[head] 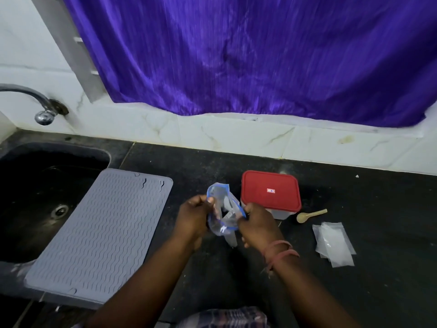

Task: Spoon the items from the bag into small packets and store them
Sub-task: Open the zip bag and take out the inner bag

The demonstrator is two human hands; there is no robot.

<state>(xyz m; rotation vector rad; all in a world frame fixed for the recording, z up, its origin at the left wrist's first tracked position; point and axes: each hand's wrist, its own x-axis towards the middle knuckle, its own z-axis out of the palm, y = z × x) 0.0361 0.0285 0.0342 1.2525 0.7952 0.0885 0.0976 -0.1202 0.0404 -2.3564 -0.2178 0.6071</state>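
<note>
**Two hands pull a bag open**

The left hand and the right hand each pinch one side of a clear bag with a blue zip edge. They hold it up above the black counter, with its mouth pulled wide. What is inside is too blurry to tell.

Just behind the bag sits a box with a red lid. A small wooden spoon lies beside the box. Near the spoon lie some small clear packets (flat, in a little pile). A grey mat lies by the sink.
</note>
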